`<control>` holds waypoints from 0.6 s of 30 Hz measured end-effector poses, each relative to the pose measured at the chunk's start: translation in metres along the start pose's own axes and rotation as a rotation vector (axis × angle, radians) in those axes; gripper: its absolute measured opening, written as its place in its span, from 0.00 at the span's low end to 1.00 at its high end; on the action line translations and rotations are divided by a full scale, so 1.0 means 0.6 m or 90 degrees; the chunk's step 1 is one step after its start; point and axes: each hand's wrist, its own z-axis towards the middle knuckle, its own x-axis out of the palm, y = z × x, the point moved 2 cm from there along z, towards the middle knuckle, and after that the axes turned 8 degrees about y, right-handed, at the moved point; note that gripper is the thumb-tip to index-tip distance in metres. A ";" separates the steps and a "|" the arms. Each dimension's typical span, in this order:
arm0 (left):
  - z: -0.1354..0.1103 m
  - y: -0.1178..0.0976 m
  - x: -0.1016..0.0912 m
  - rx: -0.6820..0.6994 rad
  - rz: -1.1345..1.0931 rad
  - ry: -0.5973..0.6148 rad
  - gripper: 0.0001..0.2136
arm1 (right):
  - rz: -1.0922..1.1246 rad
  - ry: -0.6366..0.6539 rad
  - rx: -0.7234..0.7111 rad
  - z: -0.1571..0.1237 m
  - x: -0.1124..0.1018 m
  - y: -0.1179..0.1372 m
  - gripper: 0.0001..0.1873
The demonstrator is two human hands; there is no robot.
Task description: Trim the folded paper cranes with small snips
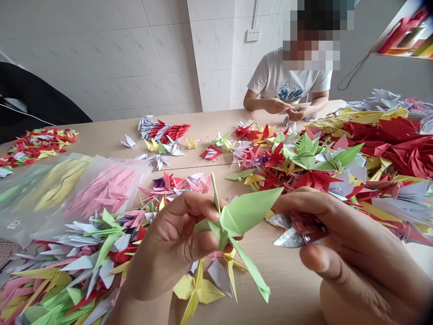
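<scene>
Between the thumb and fingers of my left hand (182, 230) is a light green folded paper crane (243, 212), its wing spread to the right and a long strip pointing down toward me. My right hand (352, 253), just right of the crane, is closed around a small red-handled tool (294, 230) with two pointed metal jaws. The jaws stand apart and do not touch the crane. My right palm hides most of the handles. Beneath my hands a yellow paper crane (198, 289) lies on the table.
Piles of coloured paper cranes lie left (61, 280) and right (338, 162). Clear plastic bags (104, 185) hold pink, yellow and green folded paper. Across the table (270, 280) sits a person (287, 85) with both hands together. Bundled cranes (165, 131) lie farther back.
</scene>
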 end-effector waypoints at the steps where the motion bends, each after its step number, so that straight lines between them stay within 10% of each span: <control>1: 0.000 0.000 0.001 0.000 0.003 -0.005 0.05 | -0.004 -0.015 0.002 -0.002 0.000 0.001 0.16; 18: -0.002 0.004 0.035 -0.015 0.099 -0.029 0.10 | -0.043 0.076 -0.093 0.033 0.011 -0.011 0.14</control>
